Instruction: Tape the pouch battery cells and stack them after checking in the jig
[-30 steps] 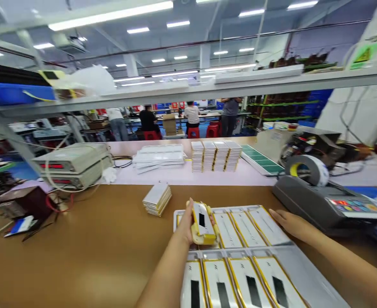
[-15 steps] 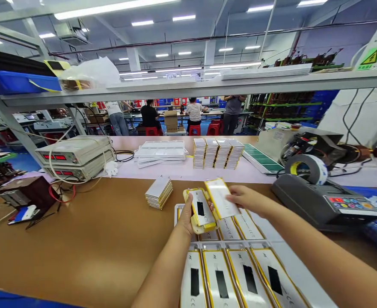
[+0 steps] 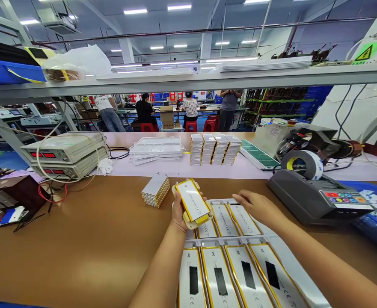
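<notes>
My left hand [image 3: 178, 211] grips a cream-coloured holder [image 3: 191, 224] from its left side, tilted above the tray. On the holder lies a flat white battery cell [image 3: 192, 200] with yellow edges and printed marks; no black patch shows on it. To the right, my right hand [image 3: 257, 207] hovers over the far row of the tray, fingers loosely bent, with nothing visible in them. The white tray [image 3: 295, 256] below holds two rows of similar cells. Near-row cells [image 3: 220, 278] carry black patches. Left of the holder stands a short stack of cells [image 3: 156, 190].
Several taller cell stacks [image 3: 215, 149] stand at the back beside white trays [image 3: 156, 149]. A tape dispenser [image 3: 316, 201] with a tape roll [image 3: 304, 164] on top is at the right. Power units [image 3: 66, 154] sit at the left. A shelf beam [image 3: 182, 83] crosses above; people are beyond.
My right hand has let go of its cell and moved right. The cell on the holder now shows no black patch, where a patched one showed before. The view has shifted slightly.
</notes>
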Demonstrator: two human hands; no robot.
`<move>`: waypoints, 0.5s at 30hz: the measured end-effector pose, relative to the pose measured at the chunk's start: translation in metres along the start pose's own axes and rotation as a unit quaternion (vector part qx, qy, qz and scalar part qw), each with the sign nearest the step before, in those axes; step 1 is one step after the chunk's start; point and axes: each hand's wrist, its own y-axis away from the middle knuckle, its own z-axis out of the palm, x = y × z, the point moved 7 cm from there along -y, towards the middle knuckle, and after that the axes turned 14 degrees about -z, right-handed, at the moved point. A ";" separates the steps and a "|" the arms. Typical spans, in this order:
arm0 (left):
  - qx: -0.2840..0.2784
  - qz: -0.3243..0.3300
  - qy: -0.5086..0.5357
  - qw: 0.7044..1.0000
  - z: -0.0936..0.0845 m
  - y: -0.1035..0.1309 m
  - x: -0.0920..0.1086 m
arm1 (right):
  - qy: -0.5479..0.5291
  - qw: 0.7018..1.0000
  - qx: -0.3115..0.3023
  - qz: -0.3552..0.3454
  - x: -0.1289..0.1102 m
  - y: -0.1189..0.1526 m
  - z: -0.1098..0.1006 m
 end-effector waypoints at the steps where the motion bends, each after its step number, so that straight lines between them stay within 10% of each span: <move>1: 0.002 0.002 -0.005 1.000 0.000 0.000 0.001 | -0.009 1.000 -0.010 0.014 0.022 0.009 0.008; 6: 0.092 -0.038 -0.037 0.994 -0.010 -0.003 -0.006 | -0.050 0.997 -0.032 0.058 0.092 0.047 0.050; 11: 0.159 -0.057 -0.094 0.981 -0.004 0.001 -0.015 | -0.076 0.996 -0.022 0.043 0.088 0.053 0.061; 15: 0.265 0.027 -0.193 0.944 0.016 0.014 0.029 | -0.115 0.993 -0.016 0.024 0.086 0.050 0.058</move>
